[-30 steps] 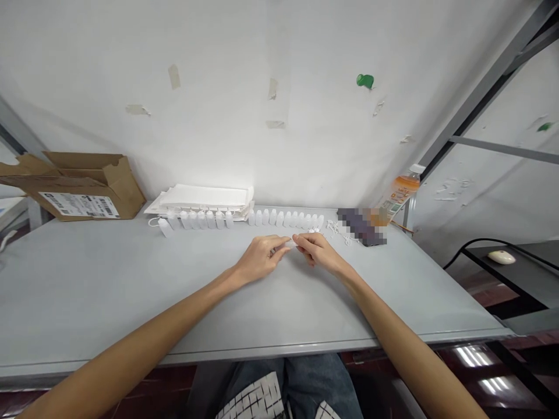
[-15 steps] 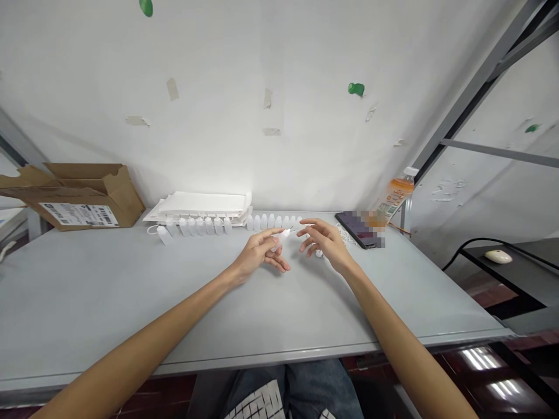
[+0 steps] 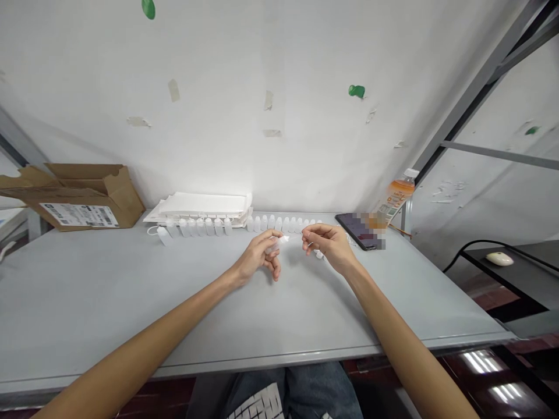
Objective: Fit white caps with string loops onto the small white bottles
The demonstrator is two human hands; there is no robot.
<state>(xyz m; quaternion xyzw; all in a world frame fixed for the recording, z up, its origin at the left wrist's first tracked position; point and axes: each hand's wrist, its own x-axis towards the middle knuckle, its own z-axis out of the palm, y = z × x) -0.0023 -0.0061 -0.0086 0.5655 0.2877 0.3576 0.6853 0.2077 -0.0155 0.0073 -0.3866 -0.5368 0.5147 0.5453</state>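
Note:
Between the thumb and fingers of my left hand (image 3: pixel 261 256) is a small white plastic bottle (image 3: pixel 273 247), its white tip pointing right. My right hand (image 3: pixel 326 243) is just to the right, thumb and index finger pinched; whatever lies between them is too small to make out. The two hands do not touch. Behind them stands a row of small white bottles (image 3: pixel 278 223), partly hidden by my right hand. A second row of white bottles (image 3: pixel 201 227) with tips stands further left. Small white parts (image 3: pixel 319 255) lie beside my right hand.
A cardboard box (image 3: pixel 94 198) sits at the back left of the grey table (image 3: pixel 209 326). White flat sheets (image 3: pixel 205 203) are stacked near the wall. A phone (image 3: pixel 356 230) and an orange drink bottle (image 3: pixel 398 195) are at the right. A white mouse (image 3: pixel 499 259) rests on a side shelf.
The fingers of my right hand have closed from a loose spread into a pinch. My left hand's lower fingers have curled in, and the held bottle has shifted slightly left and down.

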